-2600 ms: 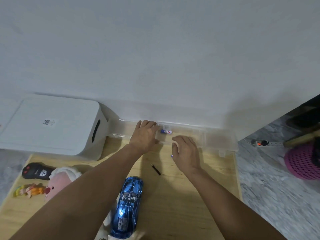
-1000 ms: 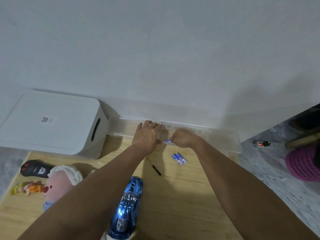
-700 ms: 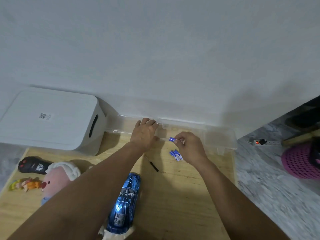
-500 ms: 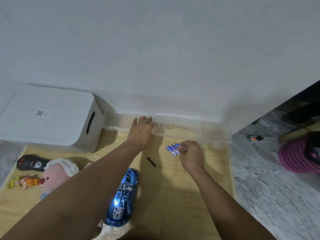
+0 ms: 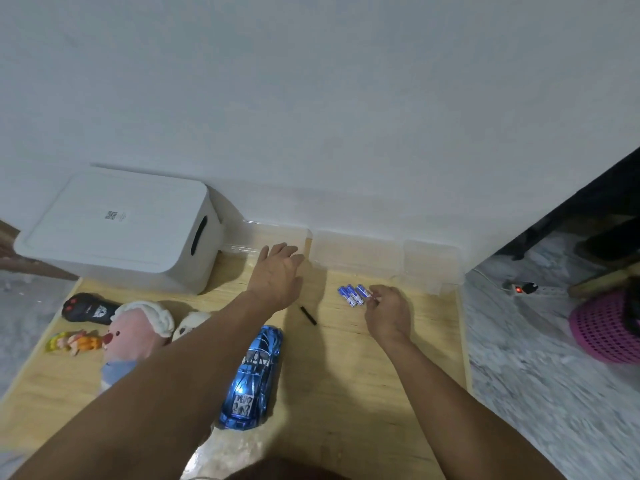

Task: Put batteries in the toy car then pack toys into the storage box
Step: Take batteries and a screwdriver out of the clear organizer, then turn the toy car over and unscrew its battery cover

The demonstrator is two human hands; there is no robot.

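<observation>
A shiny blue toy car (image 5: 252,375) lies on the wooden board (image 5: 346,375) near its front. Three blue batteries (image 5: 351,294) lie side by side on the board in front of a clear plastic case (image 5: 363,254) by the wall. My right hand (image 5: 388,315) pinches the end of the rightmost battery. My left hand (image 5: 278,275) rests with straight fingers against the clear case's left part. A white lidded storage box (image 5: 121,226) stands at the back left.
A black remote control (image 5: 88,308), a pink plush doll (image 5: 133,332) and a small orange figure (image 5: 74,342) lie at the left. A short black stick (image 5: 308,315) lies between my hands. Right of the board are marble floor, a power strip (image 5: 523,289) and a pink basket (image 5: 606,327).
My right hand took a battery out of the clear case and brought it down beside the two on the board. My left hand stayed on the case.
</observation>
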